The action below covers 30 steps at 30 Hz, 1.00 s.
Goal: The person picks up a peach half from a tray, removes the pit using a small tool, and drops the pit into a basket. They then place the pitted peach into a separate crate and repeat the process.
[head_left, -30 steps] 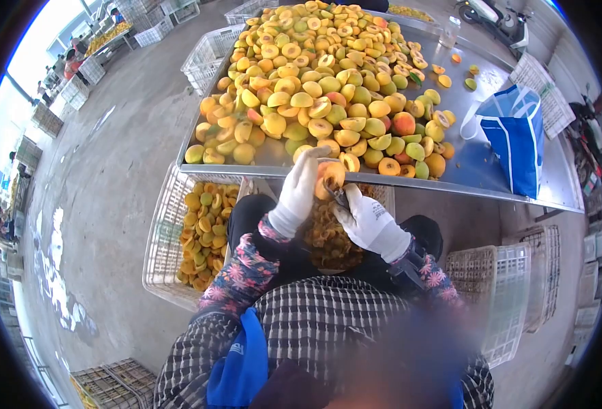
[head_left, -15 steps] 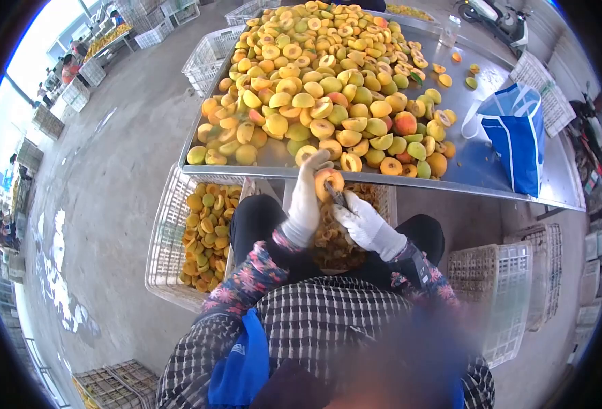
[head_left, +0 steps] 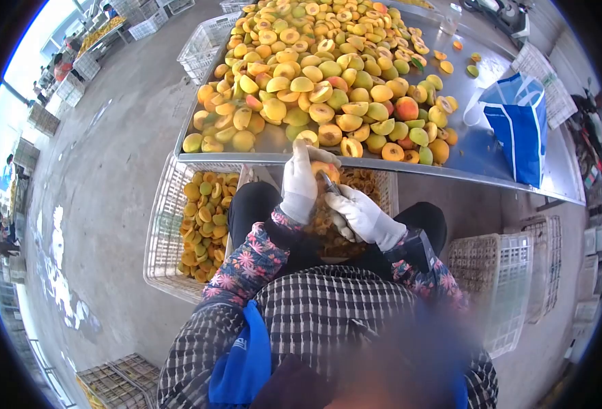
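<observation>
head view: your gloved left hand [head_left: 299,183] grips a peach half [head_left: 325,168] just below the metal table [head_left: 492,163] edge; your right hand [head_left: 360,215] clasps a small tool [head_left: 331,184] against it.

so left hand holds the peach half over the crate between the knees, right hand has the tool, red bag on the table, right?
Not quite: the bag on the table is blue, as the head view shows. The rest stands: left hand holds the peach half, right hand the tool.

The left hand [head_left: 299,183] covers most of the peach half [head_left: 325,168] it holds, and the tool [head_left: 331,184] in the right hand [head_left: 364,217] is too small to identify. Below the hands a blurred patch hides the lap, and beyond them the picture's top edge cuts off the tabletop [head_left: 478,160].
</observation>
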Motion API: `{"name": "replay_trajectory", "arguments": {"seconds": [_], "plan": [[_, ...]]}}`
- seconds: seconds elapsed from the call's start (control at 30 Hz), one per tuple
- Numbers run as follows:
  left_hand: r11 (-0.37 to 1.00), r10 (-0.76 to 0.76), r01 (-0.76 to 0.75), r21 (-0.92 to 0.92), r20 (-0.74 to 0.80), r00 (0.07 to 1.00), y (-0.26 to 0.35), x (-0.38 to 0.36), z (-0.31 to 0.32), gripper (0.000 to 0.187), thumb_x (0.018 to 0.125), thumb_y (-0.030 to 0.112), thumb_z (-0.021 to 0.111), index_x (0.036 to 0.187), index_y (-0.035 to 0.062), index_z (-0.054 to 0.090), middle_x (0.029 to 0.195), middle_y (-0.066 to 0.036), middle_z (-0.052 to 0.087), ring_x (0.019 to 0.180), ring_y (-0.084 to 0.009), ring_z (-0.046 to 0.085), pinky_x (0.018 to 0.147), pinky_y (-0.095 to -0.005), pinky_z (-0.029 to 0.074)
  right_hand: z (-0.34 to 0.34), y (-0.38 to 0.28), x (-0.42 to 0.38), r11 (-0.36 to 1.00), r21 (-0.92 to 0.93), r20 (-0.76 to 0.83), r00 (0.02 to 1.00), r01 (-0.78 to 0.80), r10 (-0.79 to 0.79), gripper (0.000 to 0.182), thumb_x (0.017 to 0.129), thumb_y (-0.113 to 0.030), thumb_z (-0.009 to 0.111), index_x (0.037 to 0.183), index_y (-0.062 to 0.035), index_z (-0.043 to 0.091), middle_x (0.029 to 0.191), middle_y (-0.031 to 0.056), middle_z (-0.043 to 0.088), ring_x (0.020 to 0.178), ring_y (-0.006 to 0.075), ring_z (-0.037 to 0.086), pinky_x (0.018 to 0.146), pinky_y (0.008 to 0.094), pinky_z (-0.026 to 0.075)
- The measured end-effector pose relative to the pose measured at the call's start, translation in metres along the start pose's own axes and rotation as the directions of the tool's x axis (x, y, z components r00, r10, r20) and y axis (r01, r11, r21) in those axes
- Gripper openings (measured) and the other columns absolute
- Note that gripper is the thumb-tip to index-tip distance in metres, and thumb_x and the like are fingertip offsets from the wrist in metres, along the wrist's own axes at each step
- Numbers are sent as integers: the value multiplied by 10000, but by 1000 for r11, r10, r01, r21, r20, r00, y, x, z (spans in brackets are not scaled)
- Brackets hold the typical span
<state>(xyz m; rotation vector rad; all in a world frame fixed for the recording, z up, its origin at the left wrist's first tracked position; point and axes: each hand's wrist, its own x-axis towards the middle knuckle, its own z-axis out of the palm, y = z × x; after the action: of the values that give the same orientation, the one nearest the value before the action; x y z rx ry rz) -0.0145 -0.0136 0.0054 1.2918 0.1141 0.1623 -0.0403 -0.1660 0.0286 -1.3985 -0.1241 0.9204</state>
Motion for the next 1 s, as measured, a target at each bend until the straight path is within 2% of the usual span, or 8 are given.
{"name": "replay_trajectory", "arguments": {"seconds": [0.1, 0.2, 0.5, 0.53, 0.6, 0.7, 0.9, 1.0], "plan": [[999, 38, -39, 23, 60, 997, -1, 2, -3, 764, 1029, 511, 158, 793, -36, 637, 749, -151, 690, 722, -239, 647, 755, -321, 513, -3, 2, 2, 996, -93, -1, 1000, 4, -4, 253, 994, -325, 503, 1046, -78, 479, 637, -21, 471, 451, 81, 433, 422, 238, 366], [984, -167, 156, 88, 131, 977, 3, 7, -8, 765, 1028, 511, 173, 776, -41, 639, 736, -158, 687, 685, -230, 645, 741, -311, 521, -12, 14, 11, 813, -532, -4, 960, 236, -281, 218, 1000, -314, 492, 1031, -98, 479, 619, -31, 461, 433, 74, 423, 402, 223, 358], [983, -182, 183, 8, 152, 972, -6, 6, -8, 663, 998, 530, 373, 764, -38, 623, 694, -143, 654, 637, -203, 636, 625, -301, 515, -15, 10, 7, 996, 8, 70, 993, -91, 90, 261, 991, -310, 511, 1024, -51, 492, 623, 29, 518, 474, 154, 513, 453, 299, 409], [974, -225, 218, 57, 155, 962, -5, 8, -8, 661, 997, 529, 378, 764, -37, 629, 698, -139, 657, 636, -198, 635, 623, -296, 511, -17, 17, 10, 957, -268, -4, 993, 112, -117, 263, 987, -301, 514, 1021, -41, 493, 641, 68, 540, 511, 204, 543, 483, 331, 425], [945, -311, 288, 156, 153, 938, -2, 9, -9, 657, 994, 527, 389, 764, -34, 642, 704, -130, 665, 634, -187, 632, 618, -286, 504, -17, 31, 13, 555, -749, 30, 855, 363, -518, 266, 978, -283, 521, 1016, -22, 494, 677, 144, 582, 585, 304, 603, 541, 394, 458], [962, -241, 204, 183, 208, 948, -6, 10, -11, 653, 991, 525, 402, 764, -31, 660, 708, -116, 673, 629, -170, 627, 608, -272, 489, -23, 26, 9, 710, -661, -13, 943, 242, -333, 261, 965, -255, 528, 1016, 0, 498, 774, 238, 610, 748, 424, 621, 635, 466, 463], [977, -192, 177, 118, 136, 972, -6, 8, 1, 633, 990, 504, 433, 758, -44, 647, 739, -149, 682, 618, -172, 624, 597, -279, 492, -11, 46, 17, 577, -719, -93, 769, 388, -632, 275, 980, -322, 497, 1031, -54, 529, 770, 187, 633, 636, 380, 618, 568, 450, 472], [994, -110, 112, -6, 167, 980, -8, 4, 4, 581, 986, 459, 481, 744, -50, 621, 749, -179, 681, 611, -190, 626, 607, -295, 510, -14, 22, 2, 999, -33, -17, 999, -41, 40, 247, 1000, -334, 495, 970, -90, 506, 623, 23, 512, 473, 160, 516, 444, 286, 402]]}}
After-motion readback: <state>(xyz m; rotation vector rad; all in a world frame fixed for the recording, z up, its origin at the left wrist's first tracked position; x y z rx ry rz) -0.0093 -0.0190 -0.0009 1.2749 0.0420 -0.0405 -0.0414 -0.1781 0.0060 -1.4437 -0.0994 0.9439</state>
